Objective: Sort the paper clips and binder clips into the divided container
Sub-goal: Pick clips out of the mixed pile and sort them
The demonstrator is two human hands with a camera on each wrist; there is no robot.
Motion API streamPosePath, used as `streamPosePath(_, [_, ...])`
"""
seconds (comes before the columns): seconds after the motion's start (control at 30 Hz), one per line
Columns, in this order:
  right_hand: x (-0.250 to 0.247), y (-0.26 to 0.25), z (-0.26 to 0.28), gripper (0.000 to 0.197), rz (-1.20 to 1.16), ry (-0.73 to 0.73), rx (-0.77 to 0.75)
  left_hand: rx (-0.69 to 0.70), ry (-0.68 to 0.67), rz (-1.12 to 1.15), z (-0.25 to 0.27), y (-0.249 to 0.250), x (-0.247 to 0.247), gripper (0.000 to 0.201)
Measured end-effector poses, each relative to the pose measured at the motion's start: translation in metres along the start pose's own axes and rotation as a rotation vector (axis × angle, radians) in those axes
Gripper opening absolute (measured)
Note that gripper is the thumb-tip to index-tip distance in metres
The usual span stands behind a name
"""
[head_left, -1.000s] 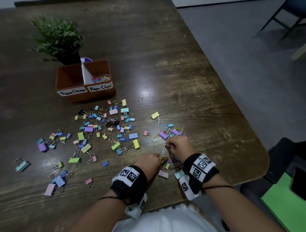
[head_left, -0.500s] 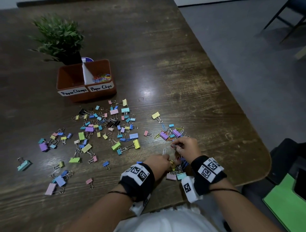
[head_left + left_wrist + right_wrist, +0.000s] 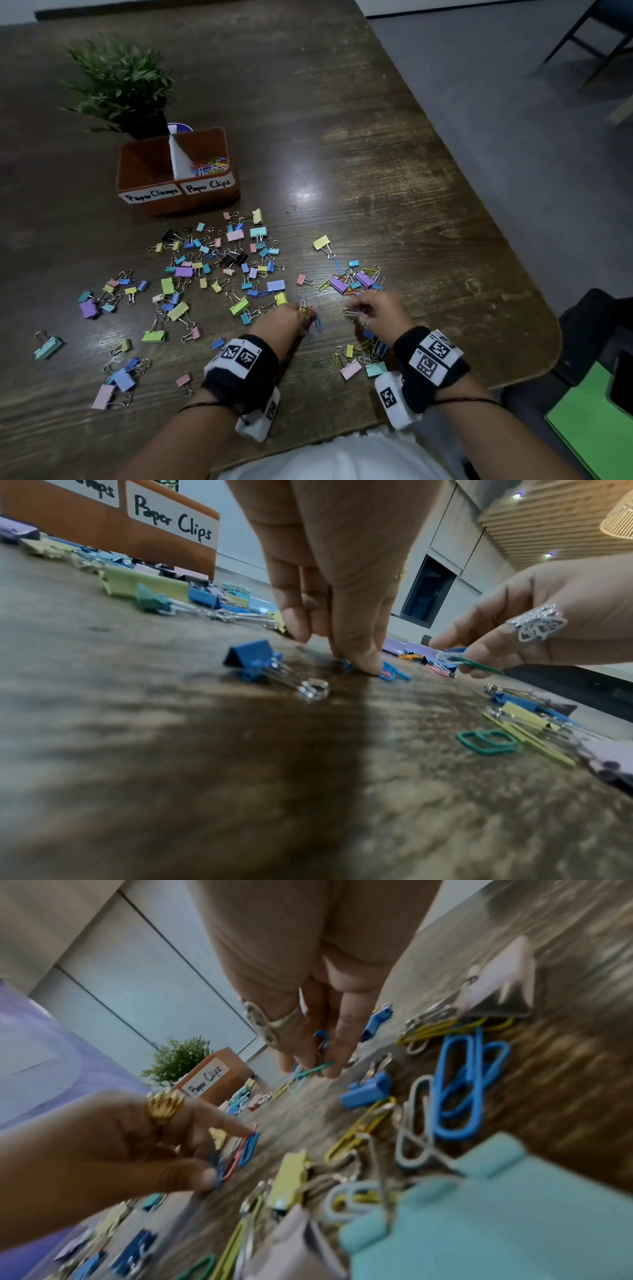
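The brown divided container (image 3: 178, 202) stands at the back left, labelled "Paper Clamps" and "Paper Clips". Coloured paper clips (image 3: 209, 164) lie in its right compartment. Pastel binder clips (image 3: 212, 270) are strewn across the table in front of it. My left hand (image 3: 310, 320), wearing a gold ring, has index finger and thumb down on a blue and a pink paper clip (image 3: 248, 1148) that lie on the wood. My right hand (image 3: 352, 311) pinches a small bunch of paper clips (image 3: 313, 1066), green, blue and white, just above the table.
A potted plant (image 3: 120, 82) stands behind the container. More paper clips and binder clips (image 3: 359, 363) lie under my right wrist near the table's front edge. The table's rounded corner (image 3: 548, 342) is to the right, with a green folder (image 3: 589, 418) beyond it.
My left hand has slid left, away from the right hand, onto the blue and pink clips. My right hand stays over the same cluster with its bunch of clips.
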State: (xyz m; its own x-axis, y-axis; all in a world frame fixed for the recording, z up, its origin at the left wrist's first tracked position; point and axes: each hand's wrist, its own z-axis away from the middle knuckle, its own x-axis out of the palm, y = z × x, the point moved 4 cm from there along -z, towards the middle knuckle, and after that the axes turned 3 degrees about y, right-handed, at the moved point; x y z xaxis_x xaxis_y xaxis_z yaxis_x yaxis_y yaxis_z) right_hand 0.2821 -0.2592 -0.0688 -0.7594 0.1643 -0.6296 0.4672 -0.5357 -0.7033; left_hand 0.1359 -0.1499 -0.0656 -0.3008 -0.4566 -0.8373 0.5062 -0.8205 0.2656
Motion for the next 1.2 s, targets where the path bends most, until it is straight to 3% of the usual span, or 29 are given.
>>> streamPosePath(0.1, [0.010, -0.014, 0.000, 0.031, 0.052, -0.089, -0.055, -0.004, 0.037, -0.022, -0.006, 0.002, -0.001, 0.029])
streamPosePath(0.23, [0.017, -0.021, -0.013, 0.033, 0.087, -0.103, -0.004, 0.094, 0.155, -0.169, -0.008, 0.009, -0.012, 0.026])
streamPosePath(0.43, [0.011, -0.019, -0.014, 0.027, -0.027, 0.014, 0.021, 0.119, 0.065, -0.357, -0.012, 0.016, -0.006, 0.038])
streamPosePath(0.57, [0.012, -0.015, -0.017, 0.027, -0.063, 0.027, 0.043, 0.077, 0.029, -0.262, -0.006, 0.020, -0.001, 0.040])
streamPosePath(0.8, [0.007, -0.020, -0.032, 0.024, -0.166, 0.071, 0.037, 0.024, 0.021, -0.120, 0.005, 0.016, -0.004, 0.024])
streamPosePath(0.9, [-0.001, -0.035, -0.045, 0.020, -0.270, 0.096, 0.026, -0.052, 0.126, 0.018, 0.008, 0.005, -0.018, 0.023])
streamPosePath(1.07, [-0.015, -0.091, -0.088, 0.023, -0.362, 0.095, -0.043, -0.292, 0.528, 0.316, 0.025, -0.048, -0.076, 0.014])
streamPosePath(1.2, [-0.018, -0.148, -0.140, 0.030, -0.356, 0.168, -0.155, -0.472, 0.733, 0.383, 0.024, -0.110, -0.136, 0.016])
